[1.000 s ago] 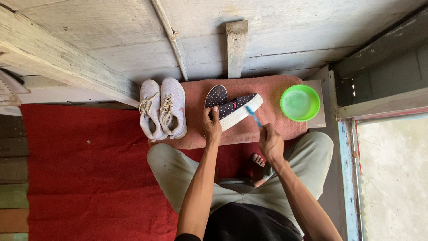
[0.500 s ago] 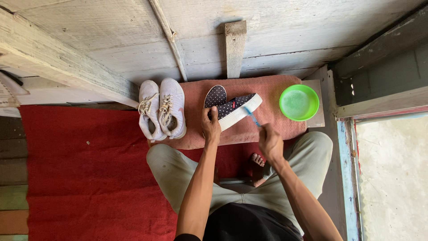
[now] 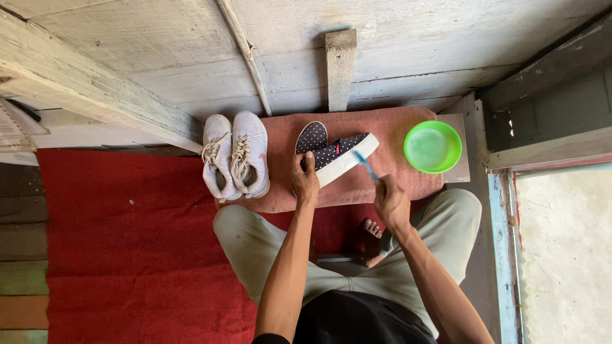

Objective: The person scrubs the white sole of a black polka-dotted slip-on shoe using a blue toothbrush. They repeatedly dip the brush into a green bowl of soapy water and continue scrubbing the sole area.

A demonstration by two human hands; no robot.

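My left hand [image 3: 306, 180] is clamped on the polka-dot slip-on shoe [image 3: 341, 156], tilted on the pink towel [image 3: 376, 185]; right hand [image 3: 390, 202] grips a blue toothbrush [image 3: 366, 165], bristles at the white sole edge. Mid-scrub. Next stroke likely needs light pressure along the sole.

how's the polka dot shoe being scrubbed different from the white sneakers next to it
The dark polka-dot slip-on shoe is tipped on its side, white sole toward the blue brush; the white sneakers stand flat, soles down. The slip-on has no laces; the sneakers are laced. The left hand grips the slip-on while the right hand holds the brush to its sole; nothing touches the sneakers. Both sit on the pink towel.
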